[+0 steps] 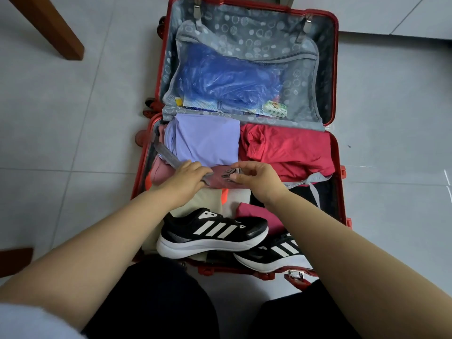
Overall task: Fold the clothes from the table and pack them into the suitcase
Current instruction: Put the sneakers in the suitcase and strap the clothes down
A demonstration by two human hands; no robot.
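While the left hand [189, 176] grips a grey strap [166, 152] and the right hand [256, 177] pinches the dark buckle [230, 173], a folded lilac garment [205, 140] and a red garment [286, 148] lie just beyond both hands inside the open red suitcase [338, 167], with 2 black sneakers [210, 231] near the wrists.

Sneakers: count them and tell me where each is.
2. The first sneaker lies on the clothes near the suitcase's front edge. The second sneaker sits lower right, partly behind the right forearm. Others may be hidden.
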